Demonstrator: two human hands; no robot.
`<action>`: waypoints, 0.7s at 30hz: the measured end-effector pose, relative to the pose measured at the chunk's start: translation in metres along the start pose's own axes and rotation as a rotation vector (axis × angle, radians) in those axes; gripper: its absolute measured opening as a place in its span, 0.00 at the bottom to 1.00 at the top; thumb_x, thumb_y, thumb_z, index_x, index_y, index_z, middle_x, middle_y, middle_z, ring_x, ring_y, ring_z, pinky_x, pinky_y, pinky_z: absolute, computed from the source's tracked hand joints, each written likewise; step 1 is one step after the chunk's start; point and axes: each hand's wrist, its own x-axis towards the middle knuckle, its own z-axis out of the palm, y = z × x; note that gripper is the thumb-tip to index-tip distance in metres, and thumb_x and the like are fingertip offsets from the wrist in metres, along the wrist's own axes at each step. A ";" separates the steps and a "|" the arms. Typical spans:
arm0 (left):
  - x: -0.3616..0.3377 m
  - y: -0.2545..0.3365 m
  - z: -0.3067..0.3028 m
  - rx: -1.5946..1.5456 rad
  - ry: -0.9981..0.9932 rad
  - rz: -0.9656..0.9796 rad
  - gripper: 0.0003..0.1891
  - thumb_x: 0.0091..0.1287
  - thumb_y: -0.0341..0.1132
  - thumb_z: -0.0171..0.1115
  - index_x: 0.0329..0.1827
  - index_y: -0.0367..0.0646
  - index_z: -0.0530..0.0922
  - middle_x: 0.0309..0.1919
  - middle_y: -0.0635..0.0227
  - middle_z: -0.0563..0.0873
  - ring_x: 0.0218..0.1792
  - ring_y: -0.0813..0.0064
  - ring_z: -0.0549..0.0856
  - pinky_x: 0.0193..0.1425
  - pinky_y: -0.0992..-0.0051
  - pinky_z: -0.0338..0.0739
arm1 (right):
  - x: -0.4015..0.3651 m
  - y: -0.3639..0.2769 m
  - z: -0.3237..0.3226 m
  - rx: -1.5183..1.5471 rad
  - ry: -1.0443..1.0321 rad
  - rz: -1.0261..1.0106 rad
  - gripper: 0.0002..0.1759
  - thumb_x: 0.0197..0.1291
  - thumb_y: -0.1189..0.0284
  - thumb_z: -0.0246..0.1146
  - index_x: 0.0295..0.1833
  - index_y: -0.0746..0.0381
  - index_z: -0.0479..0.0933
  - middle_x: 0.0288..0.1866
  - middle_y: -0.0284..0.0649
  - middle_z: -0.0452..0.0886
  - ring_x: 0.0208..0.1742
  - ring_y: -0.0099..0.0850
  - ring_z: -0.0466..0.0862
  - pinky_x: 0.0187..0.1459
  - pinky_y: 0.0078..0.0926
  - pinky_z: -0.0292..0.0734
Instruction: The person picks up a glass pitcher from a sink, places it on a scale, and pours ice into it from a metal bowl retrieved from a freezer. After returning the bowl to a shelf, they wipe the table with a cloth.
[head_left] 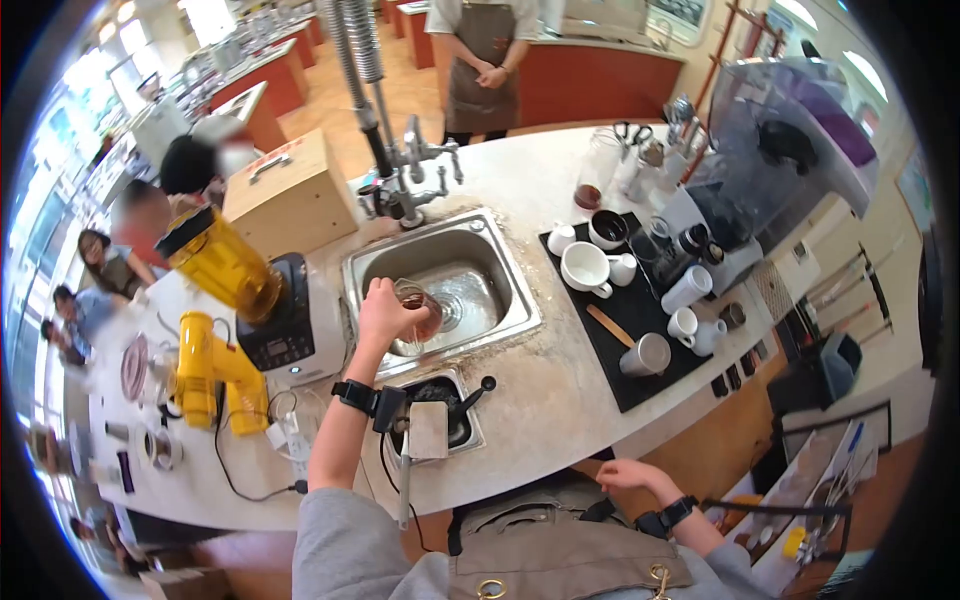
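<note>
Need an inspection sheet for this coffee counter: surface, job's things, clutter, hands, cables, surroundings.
Surface: pale stone counter with a steel sink set in.
Job's things: glass cup of brown liquid, tilted over the sink.
Clutter: black mat with white cups; yellow grinder; blender.
Hands: left hand holds the glass cup; right hand open at the counter edge.
Cables: black cable beside the yellow grinder.
Surroundings: person in apron beyond the counter.

I see an amber-brown tint in the clear glass [418, 308] my left hand [385, 312] grips, a silver-grey sink [388, 262] under the grip, white cups [585, 268] on a black mat [640, 318] to its right, a yellow jug [222, 262] and grinder [205, 372] to its left, on a pale speckled counter [545, 395].
</note>
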 end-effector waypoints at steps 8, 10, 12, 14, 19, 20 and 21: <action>-0.110 0.046 -0.079 -0.078 0.114 0.005 0.30 0.34 0.48 0.70 0.36 0.33 0.74 0.33 0.57 0.77 0.36 0.61 0.79 0.41 0.68 0.75 | 0.040 0.073 -0.002 -0.040 -0.136 0.035 0.20 0.59 0.58 0.53 0.50 0.61 0.73 0.41 0.38 0.80 0.41 0.24 0.78 0.42 0.23 0.73; -0.148 0.055 -0.091 -0.051 0.186 0.023 0.30 0.35 0.48 0.70 0.37 0.34 0.74 0.31 0.58 0.76 0.35 0.62 0.79 0.40 0.68 0.75 | 0.048 0.078 -0.008 0.007 -0.363 0.153 0.24 0.61 0.54 0.51 0.58 0.56 0.69 0.55 0.38 0.73 0.53 0.28 0.74 0.52 0.24 0.68; -0.189 0.070 -0.105 -0.078 0.136 -0.036 0.30 0.35 0.48 0.69 0.37 0.33 0.75 0.36 0.57 0.77 0.37 0.58 0.80 0.41 0.66 0.76 | 0.031 0.065 -0.013 -0.088 -0.448 0.197 0.26 0.61 0.51 0.49 0.60 0.52 0.68 0.59 0.35 0.70 0.57 0.28 0.70 0.56 0.28 0.63; -0.230 0.077 -0.107 -0.070 0.143 -0.027 0.30 0.36 0.49 0.69 0.37 0.33 0.74 0.36 0.57 0.77 0.37 0.58 0.80 0.41 0.66 0.75 | 0.029 0.063 -0.017 -0.187 -0.536 0.242 0.28 0.60 0.48 0.48 0.62 0.47 0.66 0.62 0.33 0.67 0.62 0.29 0.66 0.60 0.32 0.59; -0.341 0.088 -0.091 -0.057 0.179 -0.185 0.30 0.34 0.48 0.71 0.37 0.35 0.74 0.32 0.59 0.76 0.33 0.62 0.79 0.38 0.69 0.75 | 0.058 0.089 0.009 -0.233 -0.778 0.299 0.25 0.62 0.48 0.46 0.62 0.44 0.66 0.59 0.24 0.67 0.65 0.25 0.60 0.63 0.44 0.50; -0.364 0.088 -0.087 -0.043 0.172 -0.241 0.30 0.34 0.48 0.71 0.37 0.35 0.75 0.32 0.60 0.76 0.34 0.62 0.80 0.39 0.69 0.76 | 0.069 0.096 0.018 -0.185 -0.829 0.328 0.23 0.63 0.50 0.46 0.61 0.44 0.67 0.56 0.24 0.69 0.64 0.23 0.61 0.62 0.45 0.50; -0.387 0.088 -0.084 -0.054 0.165 -0.306 0.30 0.34 0.48 0.71 0.37 0.35 0.75 0.33 0.60 0.76 0.34 0.63 0.80 0.40 0.69 0.76 | 0.079 0.098 0.030 -0.174 -0.825 0.342 0.19 0.65 0.55 0.47 0.59 0.46 0.69 0.45 0.24 0.73 0.56 0.20 0.67 0.58 0.37 0.58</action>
